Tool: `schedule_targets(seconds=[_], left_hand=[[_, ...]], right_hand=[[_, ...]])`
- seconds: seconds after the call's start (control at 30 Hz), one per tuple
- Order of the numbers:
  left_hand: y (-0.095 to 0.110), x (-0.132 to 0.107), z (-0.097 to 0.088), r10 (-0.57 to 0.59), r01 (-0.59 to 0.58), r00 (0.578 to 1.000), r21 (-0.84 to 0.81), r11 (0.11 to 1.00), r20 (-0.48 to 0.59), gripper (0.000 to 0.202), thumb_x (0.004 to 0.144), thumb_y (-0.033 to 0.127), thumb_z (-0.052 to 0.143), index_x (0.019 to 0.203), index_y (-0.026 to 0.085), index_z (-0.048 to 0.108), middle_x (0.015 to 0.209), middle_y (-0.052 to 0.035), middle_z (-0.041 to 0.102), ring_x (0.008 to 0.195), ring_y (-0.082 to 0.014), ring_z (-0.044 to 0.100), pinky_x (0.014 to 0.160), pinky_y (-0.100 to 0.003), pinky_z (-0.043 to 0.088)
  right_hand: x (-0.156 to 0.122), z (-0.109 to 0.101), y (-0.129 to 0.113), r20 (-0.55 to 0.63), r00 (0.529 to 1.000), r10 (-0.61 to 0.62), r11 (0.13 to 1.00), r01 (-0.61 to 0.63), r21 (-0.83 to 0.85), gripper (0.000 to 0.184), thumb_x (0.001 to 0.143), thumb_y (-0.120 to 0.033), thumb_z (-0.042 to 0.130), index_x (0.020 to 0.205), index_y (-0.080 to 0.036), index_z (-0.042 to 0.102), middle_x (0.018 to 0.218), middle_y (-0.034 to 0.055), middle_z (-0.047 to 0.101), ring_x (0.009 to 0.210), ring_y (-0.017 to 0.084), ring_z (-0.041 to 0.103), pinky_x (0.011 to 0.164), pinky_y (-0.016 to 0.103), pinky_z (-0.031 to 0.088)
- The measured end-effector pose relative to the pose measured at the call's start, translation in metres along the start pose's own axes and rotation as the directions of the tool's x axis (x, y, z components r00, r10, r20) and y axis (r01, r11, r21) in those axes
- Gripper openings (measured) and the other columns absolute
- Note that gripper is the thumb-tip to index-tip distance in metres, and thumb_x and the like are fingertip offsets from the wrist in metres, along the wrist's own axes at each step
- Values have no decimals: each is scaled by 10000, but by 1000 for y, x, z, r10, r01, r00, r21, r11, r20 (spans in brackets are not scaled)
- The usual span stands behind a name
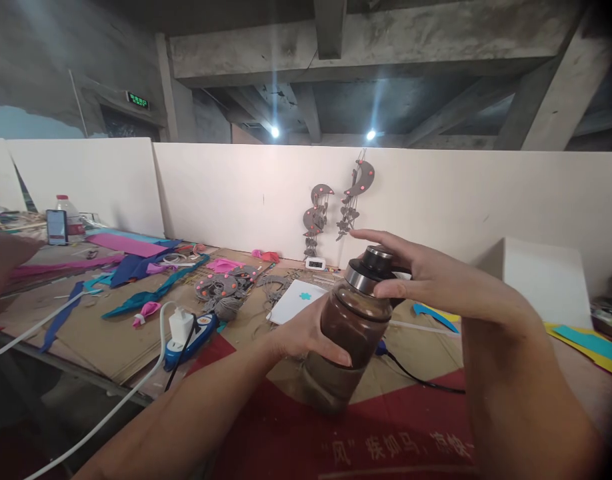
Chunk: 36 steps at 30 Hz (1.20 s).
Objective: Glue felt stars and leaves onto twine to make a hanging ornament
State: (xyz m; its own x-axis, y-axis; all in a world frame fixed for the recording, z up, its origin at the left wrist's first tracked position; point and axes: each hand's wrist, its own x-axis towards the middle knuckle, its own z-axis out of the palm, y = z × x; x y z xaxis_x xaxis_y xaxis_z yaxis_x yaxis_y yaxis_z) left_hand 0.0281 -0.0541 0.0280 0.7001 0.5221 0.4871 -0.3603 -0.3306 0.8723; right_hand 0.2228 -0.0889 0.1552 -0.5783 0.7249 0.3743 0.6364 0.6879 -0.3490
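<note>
A large brown see-through water bottle [353,330] with a steel collar and a black lid [377,261] leans to the right over the table, with liquid inside. My left hand [316,337] is wrapped round its body, thumb across the front. My right hand [411,270] is at the top, its thumb against the collar and its index finger stretched past the lid; the other fingers are partly hidden behind it. Behind the bottle lies a white sheet [293,300] with a teal flower shape. A red printed cloth or sheet [286,433] lies below the bottle.
A blue power strip [191,340] with a white plug and cables lies left. Grey felt pieces with pink dots [219,285], coloured strips [156,293] and a small white clock [315,264] are behind. Moon-shaped hangings [361,177] hang on the white partition. Another person's blurred arm [9,260] enters at left.
</note>
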Motion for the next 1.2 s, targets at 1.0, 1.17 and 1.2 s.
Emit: schedule_targets(seconds=[1.0,1.17,1.2], left_hand=[[-1,1,0,16,-16,1000,-7,1000,6,852,548,233,838,1315,159,474,1257,-165,577,1170,-339,529,998,-487,388],[-4,0,-3,45,-43,998,50,998,-48,819,538,254,848,1278,173,509,1240,-152,594,1164,-336,534,1017,-496,364],[-4,-1,-3,42,-40,998,45,998,-50,824,537,262,849,1281,177,506,1234,-150,599,1160,-337,537,1014,-496,366]], right_hand=[[-3,-1,-6,-44,997,64,998,-64,20,773,714,-489,660,1412,-287,395,1214,78,635,1079,284,603,883,405,499],[3,14,-12,-242,958,151,969,-192,-155,678,768,-618,550,1331,-246,484,1238,116,619,1086,328,591,896,471,476],[3,14,-12,-239,963,127,975,-166,-150,653,797,-615,512,1341,-255,475,1284,108,594,1122,324,574,922,470,465]])
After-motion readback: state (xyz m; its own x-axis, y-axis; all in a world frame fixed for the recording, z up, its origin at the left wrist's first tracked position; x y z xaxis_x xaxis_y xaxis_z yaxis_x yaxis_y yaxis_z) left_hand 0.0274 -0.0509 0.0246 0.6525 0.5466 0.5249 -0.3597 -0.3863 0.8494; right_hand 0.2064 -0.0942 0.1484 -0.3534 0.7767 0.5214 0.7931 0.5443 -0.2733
